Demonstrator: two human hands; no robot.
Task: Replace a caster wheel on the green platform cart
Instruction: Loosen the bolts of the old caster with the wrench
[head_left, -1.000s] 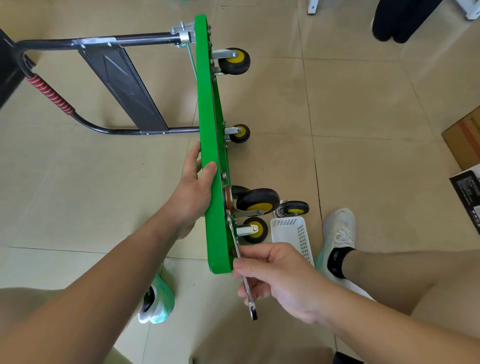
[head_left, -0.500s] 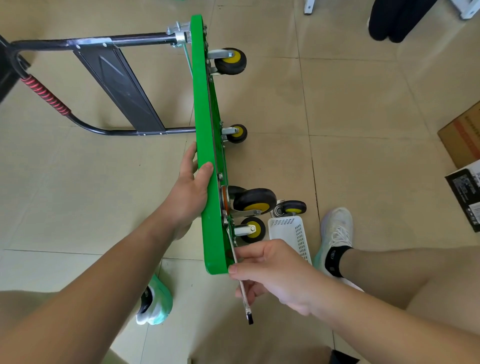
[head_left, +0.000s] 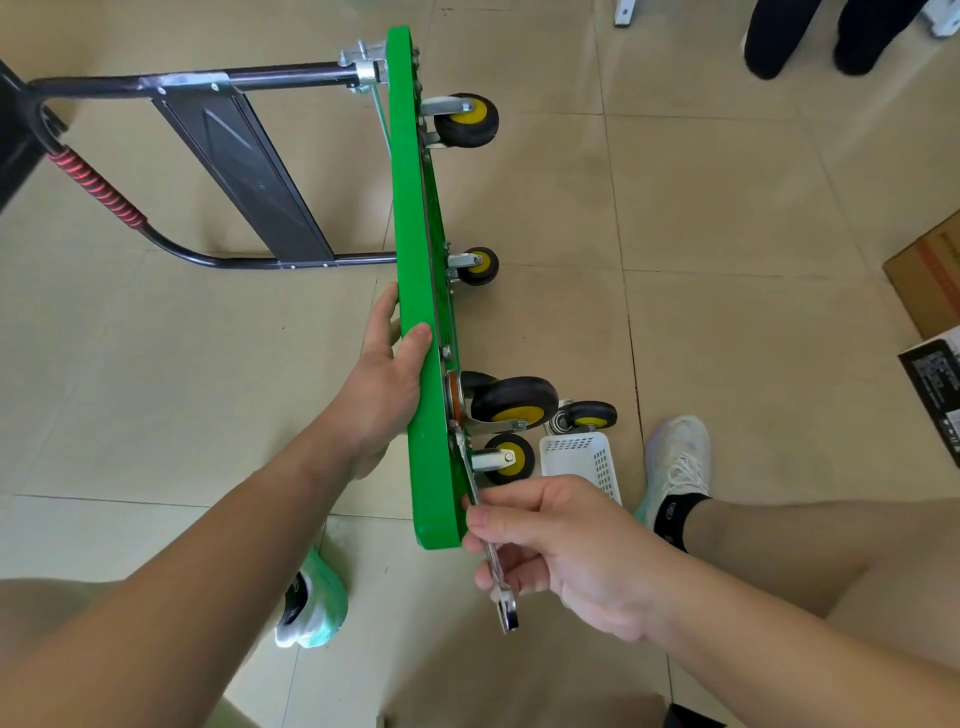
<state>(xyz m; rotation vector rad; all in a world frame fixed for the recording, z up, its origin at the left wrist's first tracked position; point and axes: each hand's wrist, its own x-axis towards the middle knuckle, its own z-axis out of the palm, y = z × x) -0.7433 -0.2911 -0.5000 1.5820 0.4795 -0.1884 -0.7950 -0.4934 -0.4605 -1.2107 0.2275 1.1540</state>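
The right hand (head_left: 566, 545) is clenched around the shank of a wrench (head_left: 506, 608), thumb along the top, and the tool's lower end juts out below the fist. The upper end reaches the mount of a caster wheel (head_left: 519, 400) at the near corner of the green platform cart (head_left: 415, 208), possibly seated on a bolt, though the plate hides it. The left hand (head_left: 382, 384) grips the cart's upper edge, thumb on the rim and fingers on the deck side. The cart stands on its side on the tiled floor (head_left: 727, 208), wheels pointing right. A white basket (head_left: 576, 454) sits just beside the near wheels, its inside out of sight, and a loose caster (head_left: 589, 415) lies just beyond its far end.
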